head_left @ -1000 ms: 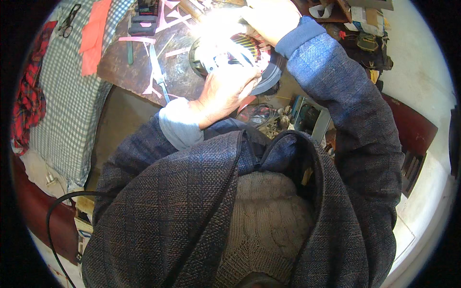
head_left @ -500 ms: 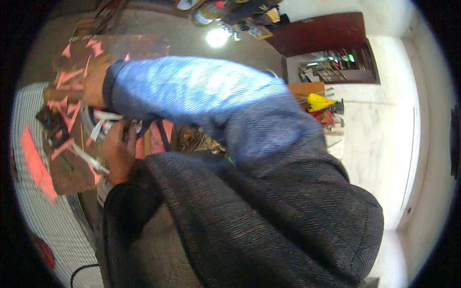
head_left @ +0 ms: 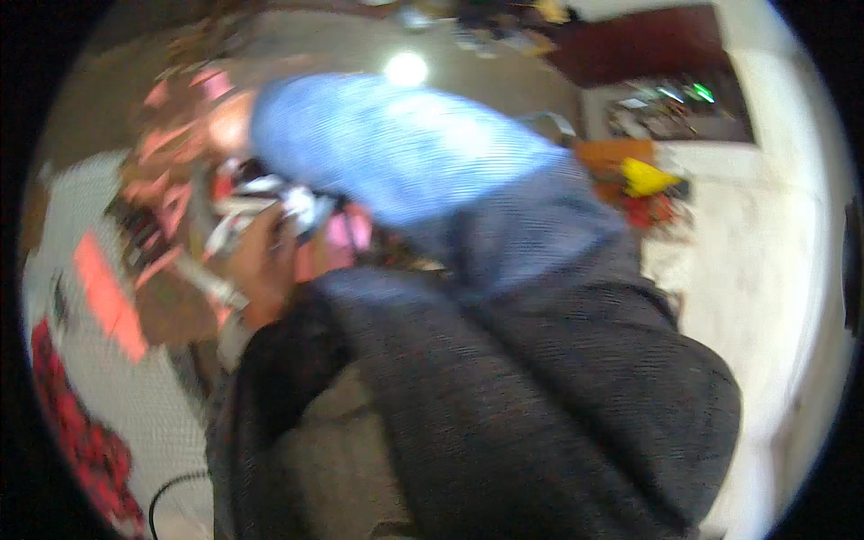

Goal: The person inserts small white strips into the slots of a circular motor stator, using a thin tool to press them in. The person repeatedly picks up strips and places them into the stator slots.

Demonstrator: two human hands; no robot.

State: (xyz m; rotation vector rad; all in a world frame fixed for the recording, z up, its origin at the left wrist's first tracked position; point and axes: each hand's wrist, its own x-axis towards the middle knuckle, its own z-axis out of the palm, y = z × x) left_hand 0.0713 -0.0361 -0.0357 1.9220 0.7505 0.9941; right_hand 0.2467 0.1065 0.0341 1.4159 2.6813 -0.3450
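My right arm, in a blue-lit sleeve, reaches across to the far left. At its end, my right hand [head_left: 231,124] is smeared by motion and its fingers do not show clearly. Closer to me, my left hand [head_left: 263,268] is curled beside a jumble of white and grey pieces [head_left: 301,205]; whatever is between its fingers is too blurred to name. A pale strip-shaped tool [head_left: 211,283] lies against its left side. Pink scraps [head_left: 162,202] are scattered around both hands on the brown work table [head_left: 184,310].
A striped cloth [head_left: 99,198] spreads at the left, with a long pink piece [head_left: 110,297] on it. Red-and-black checked fabric [head_left: 81,441] lies lower left. To the right are a yellow object [head_left: 650,178], a dark red panel [head_left: 639,49] and a white wall [head_left: 756,297].
The whole view has shifted, so most things sit farther right. My right hand has moved slightly away from me, and the brown bar near it no longer shows. My left hand stays about where it was.
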